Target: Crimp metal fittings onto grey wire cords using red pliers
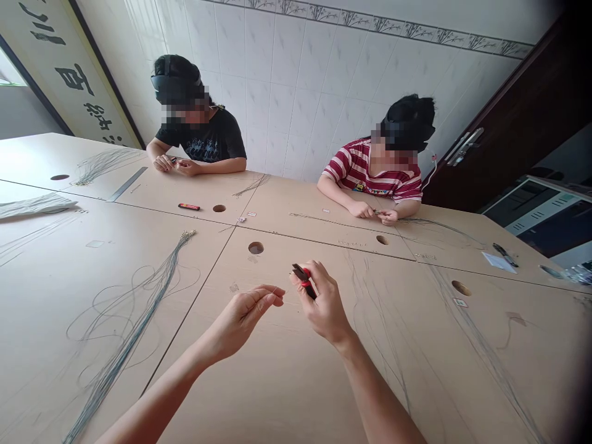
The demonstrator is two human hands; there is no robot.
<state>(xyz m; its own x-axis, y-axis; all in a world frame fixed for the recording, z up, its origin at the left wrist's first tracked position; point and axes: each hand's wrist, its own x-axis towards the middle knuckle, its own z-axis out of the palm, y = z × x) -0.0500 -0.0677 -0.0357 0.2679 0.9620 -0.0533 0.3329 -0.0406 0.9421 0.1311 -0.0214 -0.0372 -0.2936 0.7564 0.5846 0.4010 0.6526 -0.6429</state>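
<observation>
My left hand (252, 313) is closed in a pinch above the middle of the table. A faint thin wire (276, 288) shows at its fingertips; the rest of it cannot be made out. Just to the right, my right hand (324, 301) is wrapped round small pliers (301, 276) with dark jaws and red-and-black handles. The jaws point up and left, apart from the left hand's fingertips. Left of my hands lies a long bundle of grey wires (155, 295) with small pale ends. Loose thin wires (380, 314) are spread on the table to the right.
Across the table (272, 382) sit two people, one in a black shirt (210, 139), one in a striped shirt (370, 166), both handling small things. A metal ruler (127, 184), a red-and-black knife-like tool (189, 207), a pen (505, 253) and round cable holes (256, 248) are around.
</observation>
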